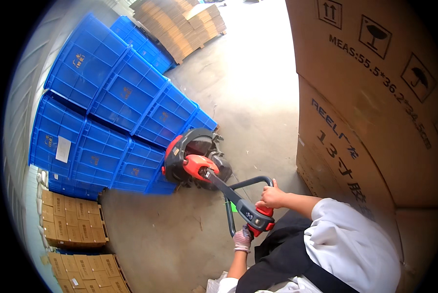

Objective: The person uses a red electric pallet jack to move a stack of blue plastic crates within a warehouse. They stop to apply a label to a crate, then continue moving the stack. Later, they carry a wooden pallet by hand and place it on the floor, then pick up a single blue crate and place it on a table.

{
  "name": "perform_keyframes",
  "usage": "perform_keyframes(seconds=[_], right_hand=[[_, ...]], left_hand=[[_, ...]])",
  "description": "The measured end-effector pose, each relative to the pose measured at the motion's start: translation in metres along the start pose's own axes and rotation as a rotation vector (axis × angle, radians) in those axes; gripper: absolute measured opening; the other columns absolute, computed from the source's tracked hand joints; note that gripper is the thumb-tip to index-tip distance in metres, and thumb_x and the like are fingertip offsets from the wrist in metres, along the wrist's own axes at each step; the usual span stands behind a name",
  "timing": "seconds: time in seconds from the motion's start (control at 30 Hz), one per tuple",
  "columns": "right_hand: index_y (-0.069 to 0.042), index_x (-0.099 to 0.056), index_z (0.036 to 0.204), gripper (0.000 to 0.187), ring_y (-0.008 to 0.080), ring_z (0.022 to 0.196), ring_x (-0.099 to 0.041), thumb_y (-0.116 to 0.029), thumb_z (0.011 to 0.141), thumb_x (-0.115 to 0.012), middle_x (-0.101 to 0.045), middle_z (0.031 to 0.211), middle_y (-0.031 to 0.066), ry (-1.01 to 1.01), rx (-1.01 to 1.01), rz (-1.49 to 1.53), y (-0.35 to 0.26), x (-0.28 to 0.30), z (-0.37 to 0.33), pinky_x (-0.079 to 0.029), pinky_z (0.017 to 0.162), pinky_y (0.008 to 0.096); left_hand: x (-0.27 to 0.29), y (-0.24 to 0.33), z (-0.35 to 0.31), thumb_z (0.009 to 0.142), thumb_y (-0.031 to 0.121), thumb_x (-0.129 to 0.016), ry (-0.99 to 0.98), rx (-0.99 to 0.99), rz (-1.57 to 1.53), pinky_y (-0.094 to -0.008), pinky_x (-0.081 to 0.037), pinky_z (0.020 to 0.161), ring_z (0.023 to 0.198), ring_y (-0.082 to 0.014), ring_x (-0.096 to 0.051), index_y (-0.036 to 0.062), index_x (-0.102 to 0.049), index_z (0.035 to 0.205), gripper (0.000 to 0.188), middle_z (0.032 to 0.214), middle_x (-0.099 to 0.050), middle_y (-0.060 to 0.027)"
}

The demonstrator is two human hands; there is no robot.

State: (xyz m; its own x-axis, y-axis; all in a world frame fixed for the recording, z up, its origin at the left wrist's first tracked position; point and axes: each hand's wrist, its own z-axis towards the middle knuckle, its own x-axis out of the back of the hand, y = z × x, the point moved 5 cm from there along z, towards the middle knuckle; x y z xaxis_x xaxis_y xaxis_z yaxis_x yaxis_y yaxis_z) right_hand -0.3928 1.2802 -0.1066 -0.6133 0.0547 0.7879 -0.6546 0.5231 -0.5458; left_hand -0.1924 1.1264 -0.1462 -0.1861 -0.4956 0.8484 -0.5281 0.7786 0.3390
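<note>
At near centre-right, grips the dark loop handle (230,220) of a red-and-black pallet truck (194,163) with both hands. With the left hand (242,240), in a striped glove, holds the near end of the loop in closed fingers, with forearm rising steeply from the lower edge. With the bare right hand (272,196), holds the far end, with fingers curled round beside the red-edged control head (254,218), thumb pointing far, and forearm reaching leftward out of a white sleeve (336,219). Has the truck's body ahead and to the left, just beside stacked blue crates (136,100); cannot tell whether touching them. Stands over a scuffed, grey-brown concrete floor (145,229), washed out by glare at the far end. Has, along the left, a pale ribbed wall (19,171) behind the crates and, nearer, brown cartons (75,219) in two groups. At far left-centre, shows stacked flattened cardboard (180,27); close on the right, large brown boxes (365,107), piled high.
</note>
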Motion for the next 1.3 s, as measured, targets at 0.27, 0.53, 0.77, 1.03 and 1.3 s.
perform_keyframes(seconds=[0.27, 0.53, 0.77, 1.03, 1.3], right_hand=[[-0.001, -0.070, 0.085, 0.067, 0.0270, 0.110, -0.050, -0.060, 0.091, -0.038, -0.066, 0.092, 0.0104, 0.038, 0.087, 0.019, 0.031, 0.007, 0.013, -0.016, 0.094, 0.0762], [-0.004, -0.070, 0.094, 0.072, 0.0276, 0.119, -0.045, -0.062, 0.093, -0.028, -0.065, 0.103, 0.0117, -0.075, 0.068, -0.031, 0.062, -0.001, 0.032, -0.013, 0.098, 0.0739], [-0.015, -0.068, 0.104, 0.067, 0.0280, 0.118, -0.044, -0.064, 0.093, -0.023, -0.061, 0.108, 0.0081, -0.157, 0.133, -0.085, 0.068, -0.015, 0.033, -0.015, 0.096, 0.0757], [-0.010, -0.065, 0.107, 0.072, 0.0294, 0.111, -0.055, -0.067, 0.091, -0.023, -0.066, 0.100, 0.0113, -0.264, 0.420, -0.236, 0.060, -0.016, 0.035, -0.017, 0.106, 0.0640], [-0.010, -0.068, 0.089, 0.064, 0.0221, 0.080, -0.065, -0.070, 0.071, -0.062, -0.067, 0.083, 0.0070, -0.666, 0.503, -0.243, 0.026, 0.013, 0.053, -0.050, 0.069, 0.0356]], left_hand=[[-0.035, 0.001, 0.033, 0.095, 0.056, -0.014, 0.042, 0.178, -0.175, -0.0492, -0.045, 0.067, 0.068, -0.0418, -0.060, 0.0066, -0.068, 0.072, 0.076, 0.063, -0.061, -0.0206], [-0.042, 0.029, 0.048, 0.092, 0.065, -0.016, 0.205, 0.100, -0.152, -0.0439, -0.047, 0.061, 0.061, -0.0345, -0.060, 0.0065, -0.064, 0.066, 0.080, 0.058, -0.060, -0.0145], [-0.048, 0.026, 0.049, 0.091, 0.064, -0.021, 0.144, -0.021, -0.172, -0.0487, -0.046, 0.071, 0.077, -0.0404, -0.061, 0.0130, -0.067, 0.088, 0.069, 0.074, -0.064, -0.0188], [-0.032, 0.030, 0.034, 0.090, 0.066, -0.019, 0.199, 0.017, -0.261, -0.0475, -0.046, 0.067, 0.074, -0.0392, -0.061, 0.0121, -0.067, 0.084, 0.072, 0.070, -0.063, -0.0172], [-0.002, 0.038, 0.005, 0.093, 0.058, -0.029, 0.471, -0.006, -0.159, -0.0483, -0.045, 0.063, 0.071, -0.0396, -0.060, 0.0117, -0.064, 0.076, 0.060, 0.069, -0.060, -0.0188]])
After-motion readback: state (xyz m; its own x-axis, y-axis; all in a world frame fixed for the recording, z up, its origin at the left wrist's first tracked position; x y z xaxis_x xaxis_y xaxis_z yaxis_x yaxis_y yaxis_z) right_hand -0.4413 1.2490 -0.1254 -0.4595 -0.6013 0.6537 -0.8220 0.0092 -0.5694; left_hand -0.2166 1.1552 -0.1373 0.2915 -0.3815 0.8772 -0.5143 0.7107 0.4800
